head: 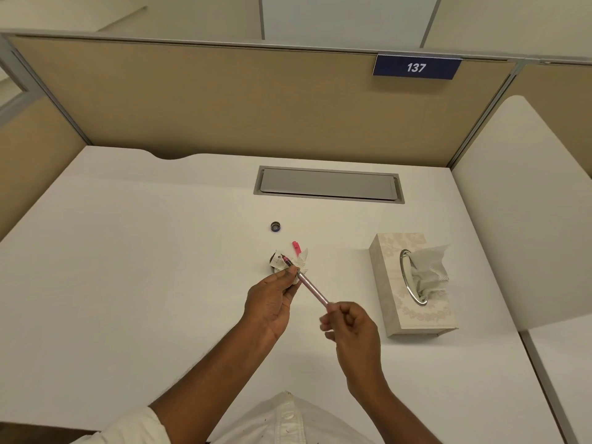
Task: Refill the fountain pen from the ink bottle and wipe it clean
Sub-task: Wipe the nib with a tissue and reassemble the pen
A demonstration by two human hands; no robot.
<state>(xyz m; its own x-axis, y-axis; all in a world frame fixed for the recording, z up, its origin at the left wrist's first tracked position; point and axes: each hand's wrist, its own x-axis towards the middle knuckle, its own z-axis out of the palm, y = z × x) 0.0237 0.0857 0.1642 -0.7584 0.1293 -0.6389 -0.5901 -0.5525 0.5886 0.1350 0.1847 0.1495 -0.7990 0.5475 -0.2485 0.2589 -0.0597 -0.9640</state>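
A slim pink fountain pen (312, 288) slants across the desk's middle, nib end up-left, tail end down-right. My right hand (347, 328) is closed on its tail. My left hand (272, 299) pinches a crumpled white tissue (296, 267) around the nib end. A dark ink bottle (274, 261) sits just behind the tissue, mostly hidden by it. The pink pen cap (296, 247) lies on the desk right behind the tissue. The bottle's small dark cap (275, 226) rests farther back.
A patterned tissue box (389, 283) with a tissue sticking out stands to the right of my hands. A grey cable hatch (328, 184) is set into the white desk (144, 283) at the back. Beige partitions enclose the desk on three sides.
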